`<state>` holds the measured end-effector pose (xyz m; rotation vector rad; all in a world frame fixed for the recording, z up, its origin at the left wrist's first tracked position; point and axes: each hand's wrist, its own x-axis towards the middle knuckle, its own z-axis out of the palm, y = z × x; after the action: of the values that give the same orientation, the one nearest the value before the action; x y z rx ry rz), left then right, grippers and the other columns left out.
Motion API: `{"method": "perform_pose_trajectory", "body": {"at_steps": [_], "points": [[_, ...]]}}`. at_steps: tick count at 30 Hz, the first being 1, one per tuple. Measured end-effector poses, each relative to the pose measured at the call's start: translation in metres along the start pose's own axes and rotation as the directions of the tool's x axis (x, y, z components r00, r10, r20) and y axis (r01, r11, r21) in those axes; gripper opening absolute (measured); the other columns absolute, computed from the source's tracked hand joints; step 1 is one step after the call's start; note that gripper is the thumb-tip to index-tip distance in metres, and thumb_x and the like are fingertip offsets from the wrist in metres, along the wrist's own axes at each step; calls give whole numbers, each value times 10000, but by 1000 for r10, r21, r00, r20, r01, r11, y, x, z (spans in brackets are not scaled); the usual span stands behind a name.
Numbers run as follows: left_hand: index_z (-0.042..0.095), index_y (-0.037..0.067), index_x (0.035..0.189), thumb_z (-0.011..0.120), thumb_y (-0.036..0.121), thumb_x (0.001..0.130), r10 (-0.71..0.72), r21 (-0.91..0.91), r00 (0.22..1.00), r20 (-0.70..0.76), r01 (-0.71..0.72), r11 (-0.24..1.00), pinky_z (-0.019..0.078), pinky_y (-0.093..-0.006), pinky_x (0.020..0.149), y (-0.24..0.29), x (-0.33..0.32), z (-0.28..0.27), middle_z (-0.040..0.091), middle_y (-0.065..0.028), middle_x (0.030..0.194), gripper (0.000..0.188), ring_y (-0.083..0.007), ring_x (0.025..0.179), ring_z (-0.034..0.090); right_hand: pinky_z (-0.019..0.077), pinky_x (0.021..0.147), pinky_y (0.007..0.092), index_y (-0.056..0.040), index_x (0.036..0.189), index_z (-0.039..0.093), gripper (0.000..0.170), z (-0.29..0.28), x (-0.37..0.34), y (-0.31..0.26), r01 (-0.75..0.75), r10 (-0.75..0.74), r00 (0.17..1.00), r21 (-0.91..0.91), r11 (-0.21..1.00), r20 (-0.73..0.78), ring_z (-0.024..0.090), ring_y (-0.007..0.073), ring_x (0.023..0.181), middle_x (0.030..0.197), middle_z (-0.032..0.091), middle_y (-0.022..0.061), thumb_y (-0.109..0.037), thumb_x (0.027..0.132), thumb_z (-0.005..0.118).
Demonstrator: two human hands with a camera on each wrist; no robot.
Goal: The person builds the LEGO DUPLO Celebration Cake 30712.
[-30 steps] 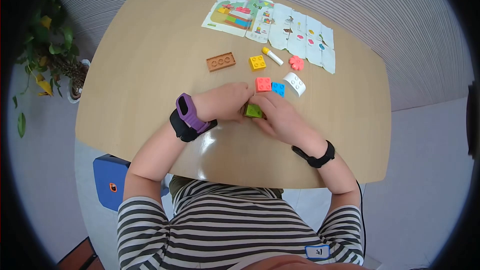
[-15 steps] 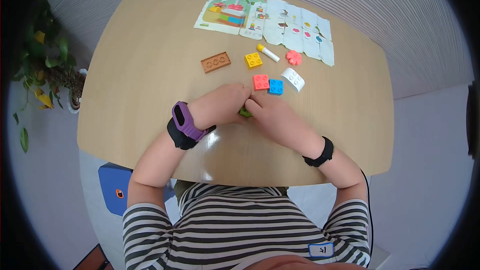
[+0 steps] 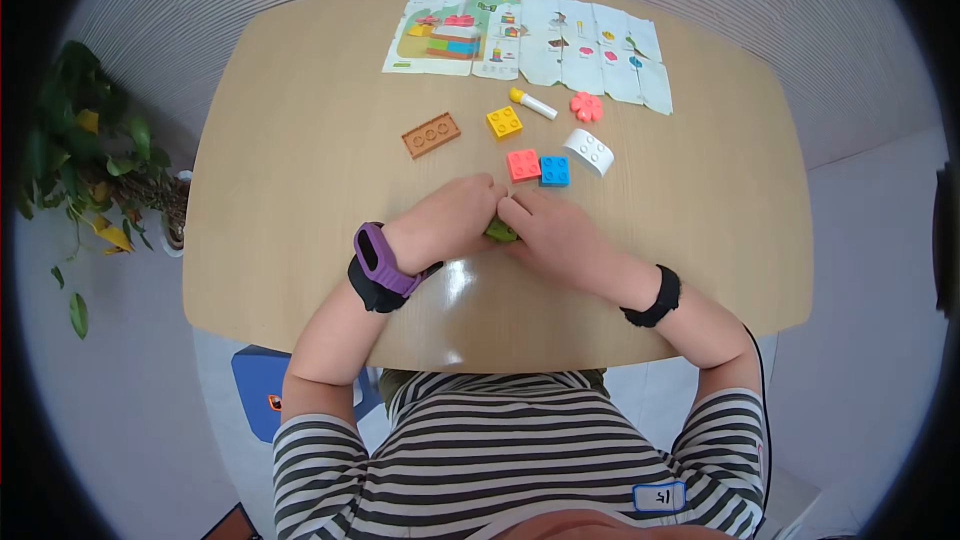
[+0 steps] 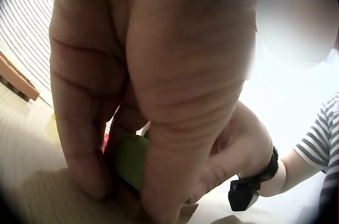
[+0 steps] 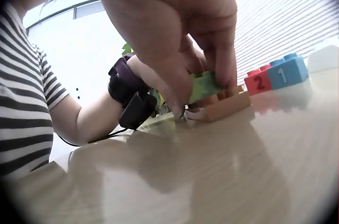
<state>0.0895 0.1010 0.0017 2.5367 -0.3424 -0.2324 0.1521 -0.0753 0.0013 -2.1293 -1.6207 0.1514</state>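
Table (image 3: pixel 270 180): left hand (image 3: pixel 452 218) and right hand (image 3: pixel 565 243) pinch green brick (image 5: pixel 201 88) on brown plate (image 5: pixel 229 108), seemingly part-seated; red brick (image 3: pixel 523 166), blue brick (image 3: pixel 554 171) ahead of hands, unstacked.

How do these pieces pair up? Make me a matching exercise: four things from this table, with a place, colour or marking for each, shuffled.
1. Green brick
2. Blue brick
3. Instruction leaflet
4. Toy candle

A. White with a yellow tip
B. Gripped by the left hand and right hand
C. Marked with a 1
D. Unfolded near the far edge of the table

Pairs: 1-B, 2-C, 3-D, 4-A
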Motion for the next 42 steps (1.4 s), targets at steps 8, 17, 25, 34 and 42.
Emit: {"method": "perform_pose_trajectory", "body": {"at_steps": [8, 17, 25, 34, 42], "points": [[540, -19, 891, 735, 65, 666, -2, 93, 1000, -23, 4, 996, 502, -390, 751, 13, -3, -3, 561, -176, 892, 310, -333, 863, 590, 495, 660, 378, -33, 966, 488, 210, -11, -20, 11, 3, 26, 985, -170, 985, 173, 586, 269, 807, 852, 560, 101, -99, 796, 591], [562, -24, 900, 704, 135, 733, -33, 123, 998, -57, 40, 992, 494, -399, 750, 17, -3, -5, 560, -171, 898, 271, -341, 837, 589, 461, 653, 378, -36, 863, 493, 89, -10, -11, 18, -30, 33, 998, -61, 998, 57, 567, 279, 776, 817, 552, 110, -106, 848, 546], [571, -35, 882, 705, 146, 721, -54, 163, 995, -78, 66, 984, 504, -394, 728, 16, 0, -1, 556, -170, 872, 277, -338, 809, 597, 467, 700, 410, -34, 929, 518, 202, -50, -6, 28, -117, 118, 993, -115, 986, 2, 557, 316, 857, 872, 561, 130, -74, 773, 640], [583, -41, 883, 717, 159, 707, -43, 166, 995, -94, 58, 984, 504, -395, 739, 13, -3, -4, 563, -173, 866, 298, -342, 814, 597, 478, 713, 408, -30, 958, 504, 278, -36, -4, 57, -82, 93, 994, -161, 984, 65, 566, 323, 870, 890, 559, 133, -78, 738, 667], [591, -44, 871, 719, 162, 702, -36, 149, 996, -81, 47, 988, 503, -394, 739, 12, -3, -6, 566, -174, 866, 296, -340, 813, 596, 485, 667, 420, -18, 945, 557, 265, -51, -17, 38, -172, 216, 941, -181, 968, 260, 593, 322, 786, 877, 569, 133, -107, 737, 693]]}}
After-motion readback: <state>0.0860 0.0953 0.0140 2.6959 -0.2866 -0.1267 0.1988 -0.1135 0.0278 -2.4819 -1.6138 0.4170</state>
